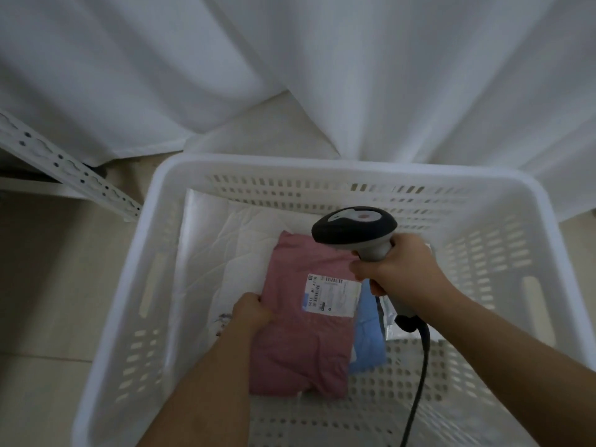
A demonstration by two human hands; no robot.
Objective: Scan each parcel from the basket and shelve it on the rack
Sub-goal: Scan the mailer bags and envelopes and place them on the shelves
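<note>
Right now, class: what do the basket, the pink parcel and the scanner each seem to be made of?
Basket: white moulded plastic, judging by its slotted walls and smooth rim.
Pink parcel: probably a thin plastic mailer; it creases softly and carries a paper-like label.
Scanner: hard plastic, dark matte head, grey handle.

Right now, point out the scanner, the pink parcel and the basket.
scanner (354,228): head view, its dark head.
pink parcel (300,346): head view, bare lower face.
basket (322,166): head view, far rim.

Our left hand (252,312) reaches forward and down, forearm bare, fingers curled in grip. Our right hand (398,271) reaches in from right, wrist bent, fist wrapped tight in grip.
</note>
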